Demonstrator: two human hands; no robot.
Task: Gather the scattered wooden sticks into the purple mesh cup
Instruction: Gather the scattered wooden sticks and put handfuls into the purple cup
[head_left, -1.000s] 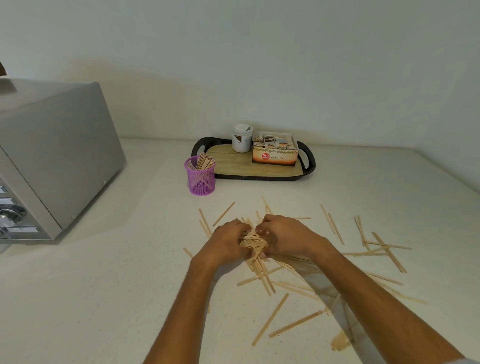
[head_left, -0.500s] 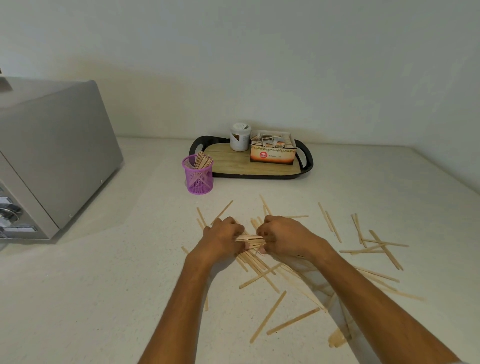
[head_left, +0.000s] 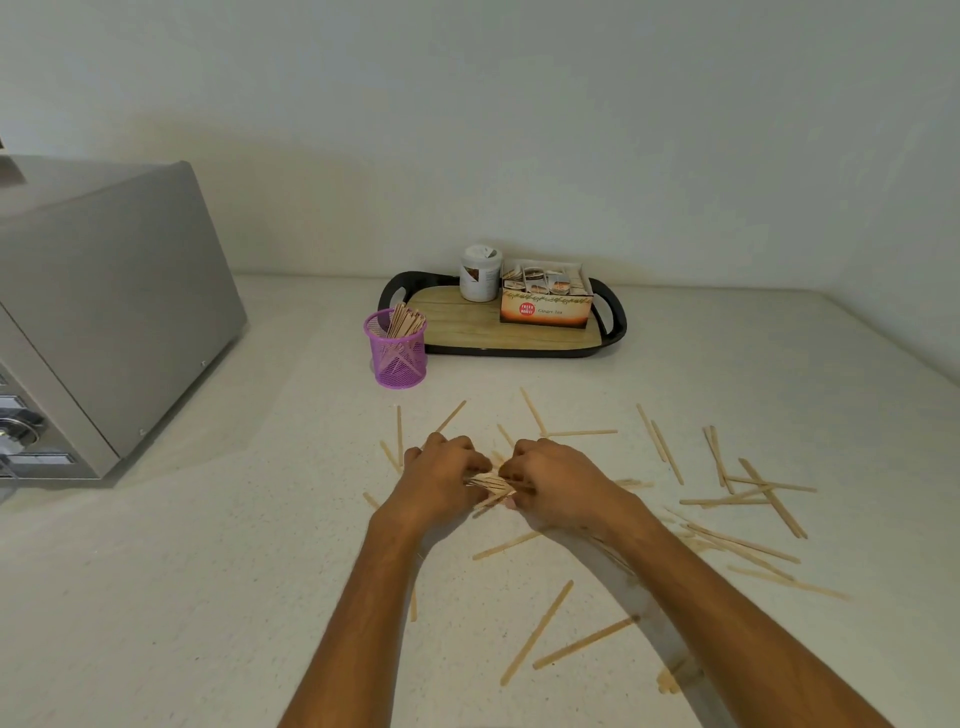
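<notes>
A purple mesh cup (head_left: 396, 349) stands upright on the counter with a bunch of wooden sticks leaning in it. My left hand (head_left: 440, 483) and my right hand (head_left: 558, 480) meet at the counter's middle, both closed around a small bundle of wooden sticks (head_left: 491, 486) held between them. Several loose sticks (head_left: 748, 499) lie scattered to the right, and more lie in front of my hands and by my forearms, such as one stick (head_left: 537, 631) near the front. Both hands are about a forearm's length nearer to me than the cup.
A grey toaster oven (head_left: 93, 312) fills the left side. Behind the cup sits a black-rimmed tray (head_left: 615, 332) with a white jar (head_left: 480, 274) and a tea box (head_left: 545, 301). The wall runs behind the tray and along the right.
My hands have drawn the sticks from a crossed heap into a flatter, tighter bundle held crosswise between them. The view has shifted slightly.
</notes>
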